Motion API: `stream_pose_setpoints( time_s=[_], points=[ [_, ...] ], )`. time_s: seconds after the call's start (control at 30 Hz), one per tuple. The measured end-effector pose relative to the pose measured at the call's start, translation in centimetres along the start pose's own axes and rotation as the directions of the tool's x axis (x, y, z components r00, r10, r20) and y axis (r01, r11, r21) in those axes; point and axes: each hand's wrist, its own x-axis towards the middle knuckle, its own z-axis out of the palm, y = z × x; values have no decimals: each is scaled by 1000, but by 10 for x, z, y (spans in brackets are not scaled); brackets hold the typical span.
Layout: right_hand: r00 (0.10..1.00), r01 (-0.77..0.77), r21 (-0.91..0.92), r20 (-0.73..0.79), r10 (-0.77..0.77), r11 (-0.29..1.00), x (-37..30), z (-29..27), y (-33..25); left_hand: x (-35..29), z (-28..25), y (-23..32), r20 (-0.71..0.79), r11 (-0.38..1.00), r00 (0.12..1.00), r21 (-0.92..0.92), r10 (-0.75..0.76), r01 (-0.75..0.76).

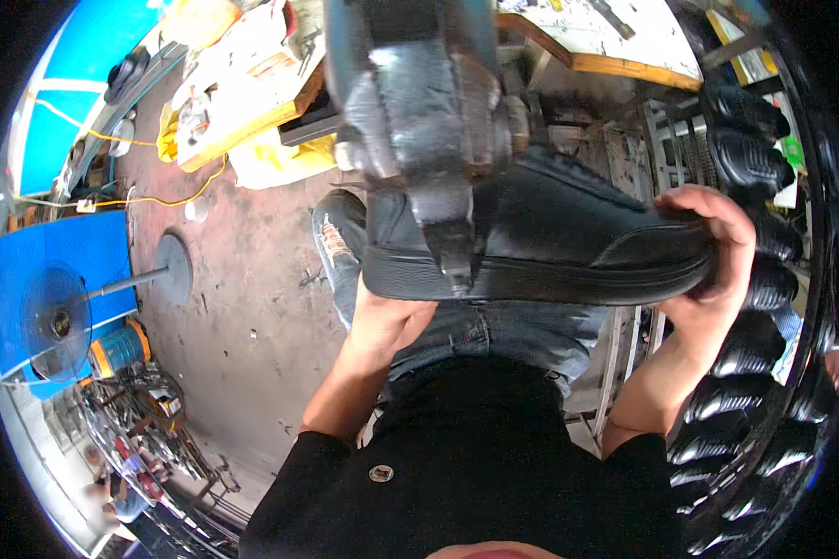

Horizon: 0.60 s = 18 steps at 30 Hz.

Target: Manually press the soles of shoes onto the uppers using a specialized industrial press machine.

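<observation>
A black leather shoe (559, 219) with a thick black sole lies sideways in front of me, toe to the right. My right hand (735, 238) is closed around its toe, thumb low by the sole and fingers over the top. At the heel my left hand (396, 319) supports the shoe from below; its fingers are hidden behind the sole. A grey metal machine head (419, 112) comes down from above over the shoe's rear half. Its narrow pointed foot (454, 256) reaches the sole edge near the heel; whether it presses on it I cannot tell.
Racks with several black shoes (750, 158) curve along the right. Wooden-edged worktables (634, 61) stand ahead on both sides of the machine. At left are a standing fan (61, 321), a yellow cable (200, 191) on the floor and blue panels. Another person is at the lower left.
</observation>
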Motion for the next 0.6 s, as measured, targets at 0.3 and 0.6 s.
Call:
stream_pose_setpoints(
  time_s=[0.3,0.6],
  points=[
    [987,-154,517,47,152,842,-9,66,28,1,-81,4,186,942,977,-333,107,-40],
    [931,-365,320,140,337,875,-33,85,35,12,-65,4,23,670,966,716,258,-196]
  ],
)
